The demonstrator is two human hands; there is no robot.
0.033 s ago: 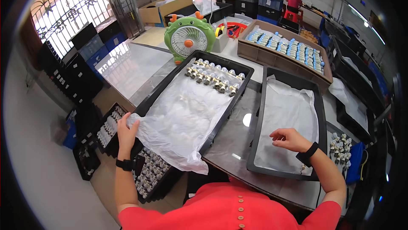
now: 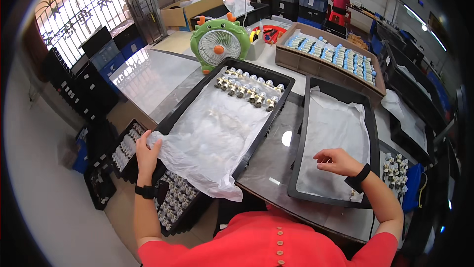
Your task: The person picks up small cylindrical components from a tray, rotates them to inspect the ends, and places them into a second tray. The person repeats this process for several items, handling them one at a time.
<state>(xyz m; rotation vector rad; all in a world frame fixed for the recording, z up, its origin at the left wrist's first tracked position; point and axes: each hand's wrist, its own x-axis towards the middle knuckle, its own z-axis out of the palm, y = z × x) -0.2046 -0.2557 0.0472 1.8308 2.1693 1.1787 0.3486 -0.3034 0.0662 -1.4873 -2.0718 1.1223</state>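
Observation:
My left hand pinches the near left corner of a thin white liner sheet. The sheet lies in a long black tray and hangs over its near end. Small white figurines with gold and dark parts stand in rows on the sheet's far end. Over a second black tray on the right, my right hand hovers with nothing visible in it, its fingers slightly bent and the thumb apart. White liner covers that tray's bottom, with a few tiny pieces in its near right corner.
A green animal-shaped fan stands behind the left tray. Beyond the right one is a brown crate of blue-and-white figurines. Lower trays of figurines sit below the table's left edge. Loose figurines lie at right; a person sits far back.

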